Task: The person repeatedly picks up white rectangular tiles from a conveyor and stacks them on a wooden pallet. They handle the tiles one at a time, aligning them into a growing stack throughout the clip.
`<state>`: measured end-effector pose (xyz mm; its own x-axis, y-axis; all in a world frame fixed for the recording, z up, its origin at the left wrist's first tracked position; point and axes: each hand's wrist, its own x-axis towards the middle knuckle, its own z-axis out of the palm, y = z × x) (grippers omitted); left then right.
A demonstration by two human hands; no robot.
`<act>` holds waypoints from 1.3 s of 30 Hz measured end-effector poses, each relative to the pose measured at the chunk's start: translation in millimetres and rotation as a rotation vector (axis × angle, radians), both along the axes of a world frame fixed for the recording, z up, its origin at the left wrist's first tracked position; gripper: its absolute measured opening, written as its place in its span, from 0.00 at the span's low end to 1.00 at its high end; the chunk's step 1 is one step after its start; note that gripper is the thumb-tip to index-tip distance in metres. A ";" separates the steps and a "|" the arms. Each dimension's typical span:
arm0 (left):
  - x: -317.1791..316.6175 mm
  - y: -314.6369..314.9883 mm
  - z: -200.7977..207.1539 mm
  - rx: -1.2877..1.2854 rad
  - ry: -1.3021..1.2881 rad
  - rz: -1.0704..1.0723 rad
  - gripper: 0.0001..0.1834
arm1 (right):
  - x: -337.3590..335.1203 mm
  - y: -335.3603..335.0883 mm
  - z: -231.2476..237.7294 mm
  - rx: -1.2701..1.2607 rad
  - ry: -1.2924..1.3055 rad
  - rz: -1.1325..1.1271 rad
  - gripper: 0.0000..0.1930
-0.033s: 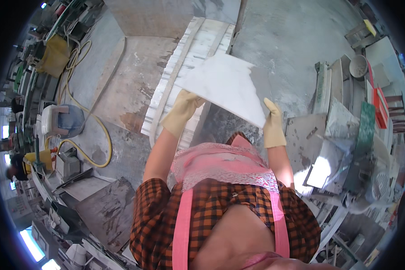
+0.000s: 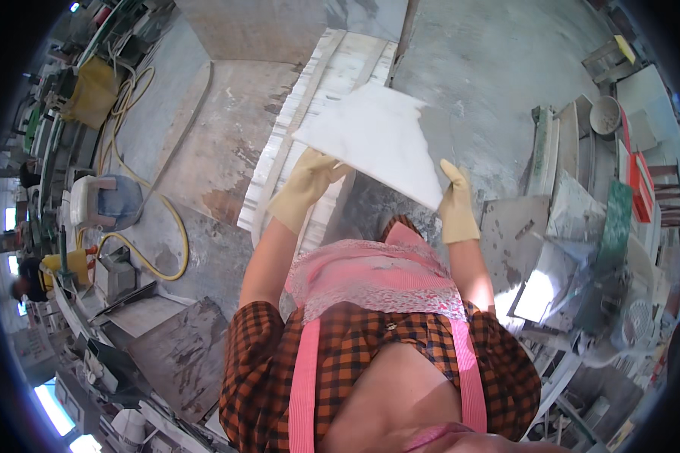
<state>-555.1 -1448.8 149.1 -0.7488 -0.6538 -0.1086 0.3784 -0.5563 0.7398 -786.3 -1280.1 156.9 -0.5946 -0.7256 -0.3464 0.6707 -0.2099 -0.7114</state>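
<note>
A flat white stone slab [image 2: 370, 140] is held up in front of me, tilted, its near edge slanting down to the right. Along its right side the white ends in a ragged line, with a grey area beyond it. Yellowish work gloves cover both hands. My left hand [image 2: 304, 185] is closed on the near left part of the slab, the fingers partly hidden underneath. At the right corner, my right hand [image 2: 459, 204] grips the edge with its thumb up. Below the slab lies a stack of white slabs [image 2: 268, 177] set on edge, with strips across it.
Brownish boards [image 2: 211, 136] lie to the left of the stack. A yellow hose [image 2: 183, 241] curls over the floor near a stool-like white and blue object [image 2: 106, 202]. Stone offcuts [image 2: 506, 226], a bucket [image 2: 604, 113] and a red object [image 2: 640, 185] stand at right.
The slab and both gloved hands have shifted very slightly, the slab's far edge rising a little in the picture. Both hands keep their hold.
</note>
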 end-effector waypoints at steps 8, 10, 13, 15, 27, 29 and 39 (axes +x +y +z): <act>-117.7 -173.0 -17.0 0.203 -0.240 0.472 0.24 | -118.5 -221.3 -66.8 -0.061 -0.097 0.238 0.26; -151.0 -220.2 -21.0 0.124 -0.257 0.561 0.21 | -149.3 -281.5 -86.2 -0.065 -0.161 0.308 0.24; -190.1 -283.5 -23.3 0.213 -0.398 0.632 0.18 | -182.6 -338.5 -112.9 -0.014 -0.345 0.362 0.21; -207.6 -317.7 -24.3 0.265 -0.433 0.630 0.19 | -196.2 -369.3 -127.4 0.019 -0.432 0.372 0.21; -253.9 -402.6 -31.2 0.224 -0.577 0.546 0.22 | -229.1 -436.9 -153.7 0.124 -0.609 0.304 0.25; -257.7 -409.4 -28.6 0.227 -0.590 0.548 0.22 | -230.7 -440.4 -153.7 0.165 -0.607 0.265 0.25; -286.8 -425.4 0.9 0.107 -0.605 0.468 0.24 | -244.9 -456.1 -154.9 0.198 -0.278 0.244 0.22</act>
<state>-841.9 -1874.2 150.1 -0.1868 -0.8507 -0.4913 0.1384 -0.5179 0.8442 -1031.2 -1736.2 2.0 -0.2779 -0.7371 -0.6160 0.8558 0.1012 -0.5072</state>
